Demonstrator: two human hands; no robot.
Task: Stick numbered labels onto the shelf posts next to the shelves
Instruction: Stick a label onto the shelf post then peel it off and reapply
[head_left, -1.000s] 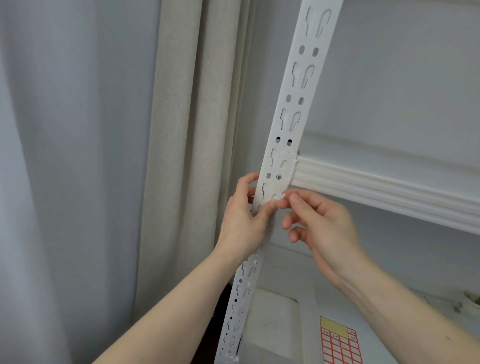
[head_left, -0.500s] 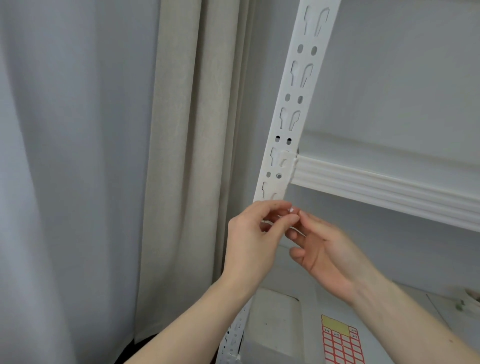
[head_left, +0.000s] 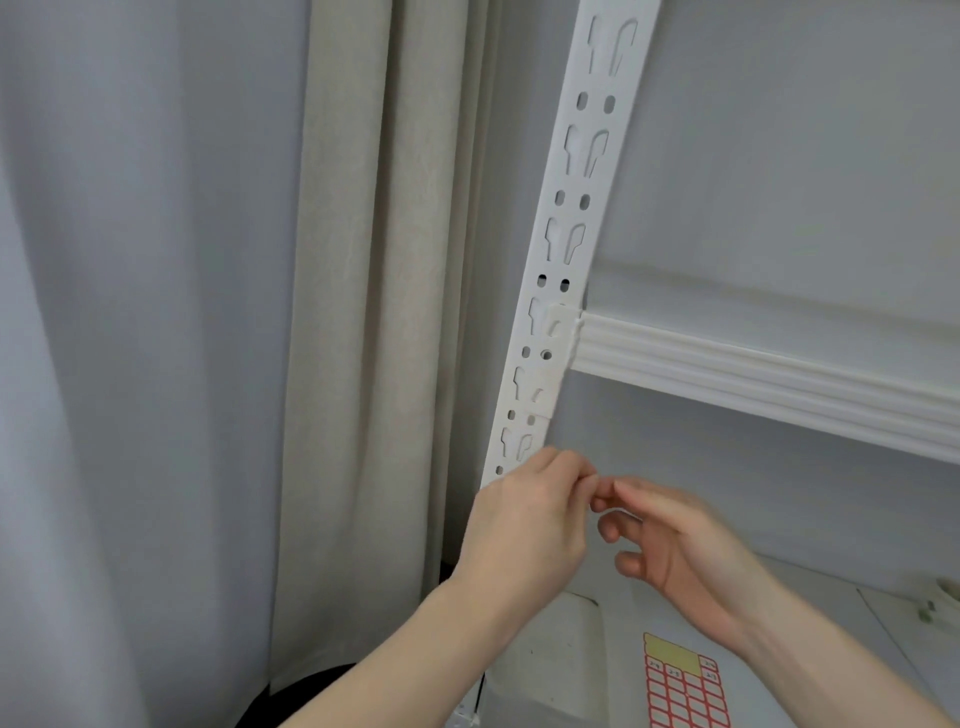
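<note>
Currently, step: both hands meet at frame centre, below the shelf.
Left hand (head_left: 524, 525): fingertips pinched; contents indiscernible.
Right hand (head_left: 675, 545): loosely curled, apparently empty.
White perforated metal shelf post (head_left: 558, 291): centre frame.
Red-bordered label sheet (head_left: 680, 686): lower right.
Advice: press labels flat, clear of slots.

Showing soft, even, rather dim daylight, glowing through the pale curtain (head_left: 130, 312) on the left. Casting only faint shadows under the shelf edge (head_left: 753, 379). Giving no glare. Blurring slightly at the right hand (head_left: 670, 551) and the fingertips. Bending the shelf post (head_left: 566, 249) into a curve, wide-angle warping growing toward the edges. Softening the label sheet (head_left: 680, 686) below.
</note>
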